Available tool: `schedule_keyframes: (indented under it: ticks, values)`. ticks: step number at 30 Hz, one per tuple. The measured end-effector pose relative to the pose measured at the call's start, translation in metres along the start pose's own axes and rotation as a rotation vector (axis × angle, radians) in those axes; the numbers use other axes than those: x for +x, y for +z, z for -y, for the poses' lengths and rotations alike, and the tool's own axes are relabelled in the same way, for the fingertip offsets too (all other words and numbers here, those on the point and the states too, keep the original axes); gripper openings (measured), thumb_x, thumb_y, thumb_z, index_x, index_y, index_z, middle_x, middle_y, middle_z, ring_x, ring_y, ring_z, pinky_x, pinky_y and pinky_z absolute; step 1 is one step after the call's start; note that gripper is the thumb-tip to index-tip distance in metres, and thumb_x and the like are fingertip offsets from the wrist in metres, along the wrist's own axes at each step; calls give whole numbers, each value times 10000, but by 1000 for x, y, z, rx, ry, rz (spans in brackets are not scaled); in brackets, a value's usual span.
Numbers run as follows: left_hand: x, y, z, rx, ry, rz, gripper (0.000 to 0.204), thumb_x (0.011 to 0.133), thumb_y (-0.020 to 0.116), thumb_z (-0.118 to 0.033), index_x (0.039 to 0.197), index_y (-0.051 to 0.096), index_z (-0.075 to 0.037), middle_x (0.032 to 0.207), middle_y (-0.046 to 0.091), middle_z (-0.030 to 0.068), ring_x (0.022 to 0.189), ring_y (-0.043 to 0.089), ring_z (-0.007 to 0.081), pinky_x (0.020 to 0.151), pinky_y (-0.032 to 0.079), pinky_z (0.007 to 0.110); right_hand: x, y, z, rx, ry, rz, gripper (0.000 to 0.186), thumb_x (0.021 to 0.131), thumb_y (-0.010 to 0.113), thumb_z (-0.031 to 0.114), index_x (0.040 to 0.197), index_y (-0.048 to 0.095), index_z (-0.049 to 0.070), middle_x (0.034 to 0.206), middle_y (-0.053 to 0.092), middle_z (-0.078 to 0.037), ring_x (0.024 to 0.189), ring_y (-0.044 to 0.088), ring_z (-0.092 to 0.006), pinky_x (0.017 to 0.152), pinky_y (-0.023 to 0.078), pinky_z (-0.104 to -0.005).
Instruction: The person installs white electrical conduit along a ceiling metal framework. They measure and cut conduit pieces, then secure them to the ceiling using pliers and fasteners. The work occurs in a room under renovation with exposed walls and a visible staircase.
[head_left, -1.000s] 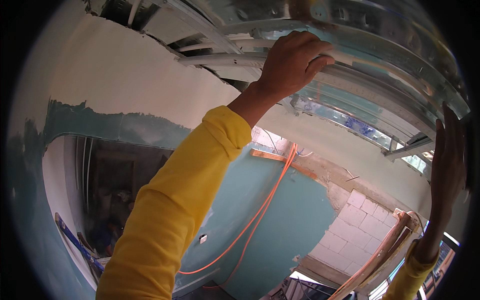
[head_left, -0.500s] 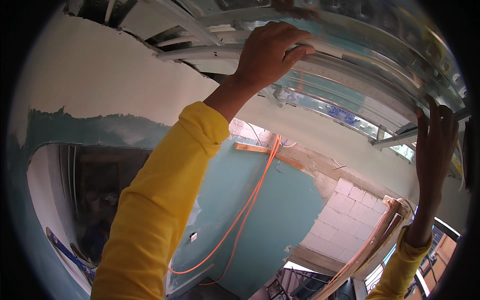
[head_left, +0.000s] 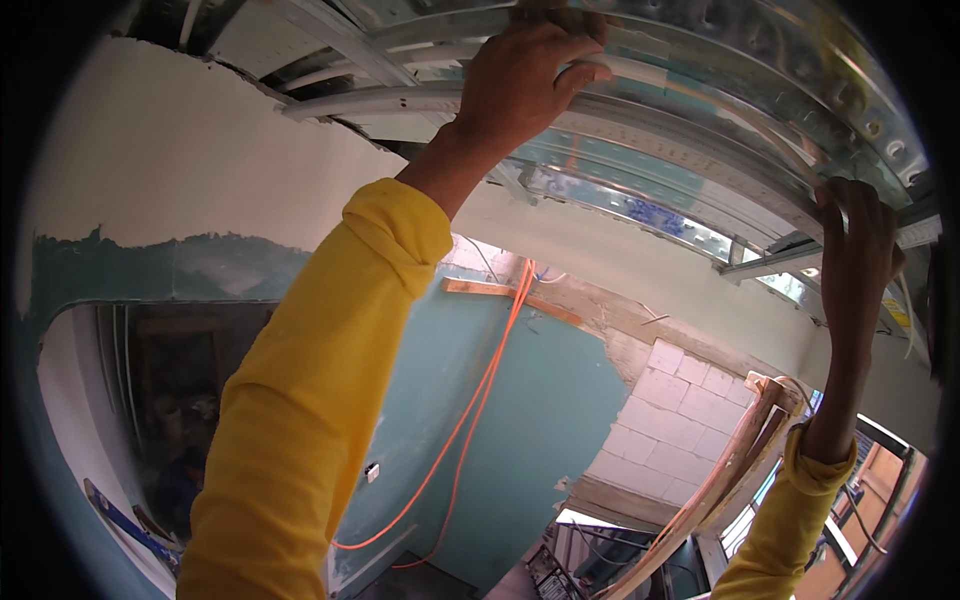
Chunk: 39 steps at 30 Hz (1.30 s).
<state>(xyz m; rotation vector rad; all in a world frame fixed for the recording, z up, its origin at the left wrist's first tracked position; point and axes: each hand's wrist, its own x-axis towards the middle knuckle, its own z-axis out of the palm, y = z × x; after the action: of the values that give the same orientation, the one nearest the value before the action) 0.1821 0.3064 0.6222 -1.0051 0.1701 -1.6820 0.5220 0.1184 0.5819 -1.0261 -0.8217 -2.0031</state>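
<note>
Overhead, my left hand (head_left: 525, 80) is closed round a thin white pipe (head_left: 640, 70) among the metal ceiling channels. The pipe bends away to the right and narrows to a paler beige length. Where that length ends in view, my right hand (head_left: 855, 240) reaches up with its fingers curled round it, partly hidden by the hand itself. Just below the pipe, a long grey metal channel (head_left: 690, 140) runs nearly alongside it. A shiny perforated metal sheet (head_left: 780, 60) lies above both hands.
Orange cables (head_left: 490, 370) hang down the teal wall (head_left: 540, 410). Wooden boards (head_left: 740, 480) lean beside a bare block wall (head_left: 655, 430) at the right. A dark arched opening (head_left: 180, 380) is at the left, with a blue spirit level (head_left: 130, 525) leaning there. Ceiling cross channels (head_left: 345, 40) span the upper left.
My left hand has shifted slightly up and left in view. My right hand has curled its fingers onto the pipe. The whole view has shifted a little.
</note>
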Motion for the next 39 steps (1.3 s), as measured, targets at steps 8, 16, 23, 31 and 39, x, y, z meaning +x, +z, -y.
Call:
schedule_keyframes:
  ticks: [8,16,23,31,39]
  values:
    - [-3,2,-1,41,-53,78,230,889,778,-352,1016,774,-160,858,713,32,835,694,238,764,568,385,-13,-2,-3,189,-16,10,225,1074,555,331,1205,651,175,1235,652,21,1244,554,-225,1085,321,-482]
    - [3,-6,3,36,-27,66,265,899,758,-316,1085,751,-127,889,700,65,873,681,273,784,555,413,-20,-49,37,318,-274,-100,166,1034,637,274,1047,625,109,986,624,-24,1041,548,-234,1025,342,-460]
    - [7,-8,-13,-32,-120,144,227,912,739,-249,1073,729,-90,947,701,100,927,676,311,820,538,437,-47,-58,92,535,-263,-90,167,976,720,182,997,644,35,798,646,-78,696,591,-252,702,441,-395]
    - [5,-7,-10,-36,-140,151,229,908,736,-262,1071,739,-100,941,703,110,933,677,315,823,540,444,-83,-52,169,755,15,129,320,1028,619,74,1333,592,-18,887,715,-161,640,684,-273,544,521,-386]
    - [7,-8,-9,-34,-148,210,220,921,724,-263,1059,739,-92,922,696,108,918,675,309,823,543,440,-83,-48,237,1425,472,548,581,1077,468,13,1612,249,-48,742,623,-129,634,631,-179,609,522,-341]
